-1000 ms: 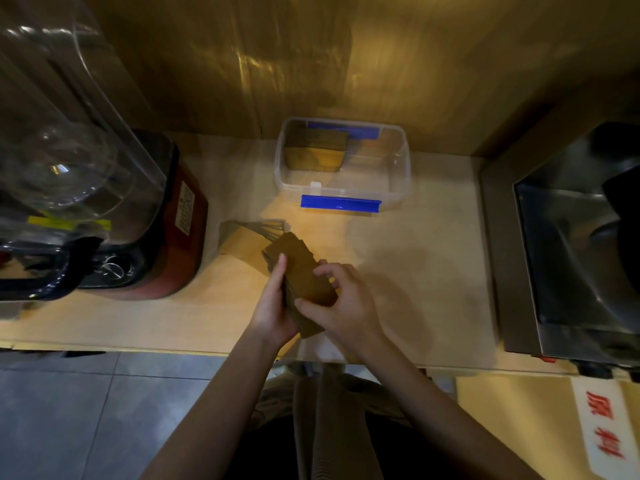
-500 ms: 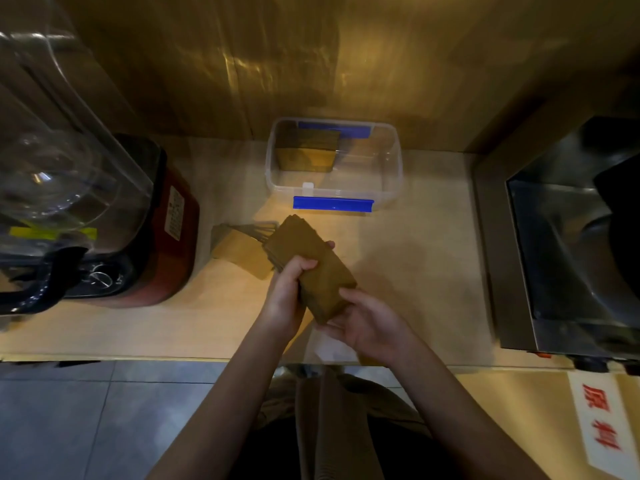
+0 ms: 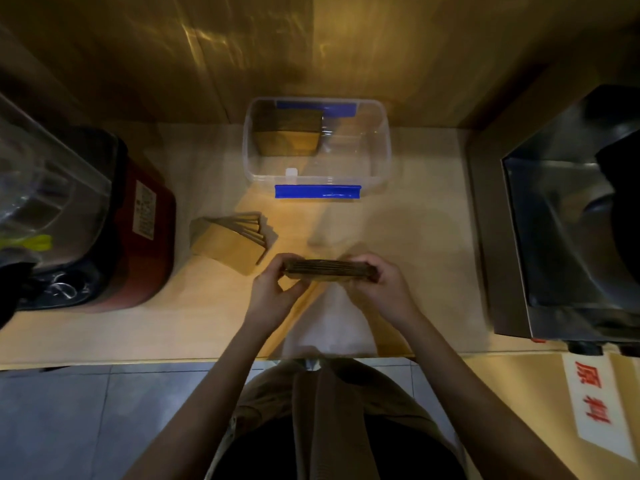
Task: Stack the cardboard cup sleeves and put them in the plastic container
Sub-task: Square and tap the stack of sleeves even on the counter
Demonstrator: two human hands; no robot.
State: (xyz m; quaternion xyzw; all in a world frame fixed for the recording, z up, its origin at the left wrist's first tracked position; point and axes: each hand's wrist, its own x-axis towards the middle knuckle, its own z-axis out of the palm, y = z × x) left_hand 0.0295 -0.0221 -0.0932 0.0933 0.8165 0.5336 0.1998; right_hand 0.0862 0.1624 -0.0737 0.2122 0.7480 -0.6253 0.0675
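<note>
Pale wood covers the bench (image 3: 398, 237), which runs from a dark wall panel at its back edge to the front edge where the person stands. Along the right edge sits a steel machine (image 3: 568, 237), and at the left edge a red-based blender (image 3: 138, 230) under a clear jug; both bound the working space but neither blocks the middle. Against the back edge, centred, the plastic container (image 3: 377, 154) stands open, blue clips front and rear, with some sleeves already upright in its left half and the right half bare, likely the spot for the next batch. Left of centre a loose fan of sleeves (image 3: 228, 242) lies flat, not yet gathered. Near the front edge, the left hand (image 3: 273, 296) and right hand (image 3: 388, 289) pinch the opposite ends of a stack of cardboard cup sleeves (image 3: 329, 270), held on edge above the bench, apparently to square the pack. Nothing lies between it and the container.
</note>
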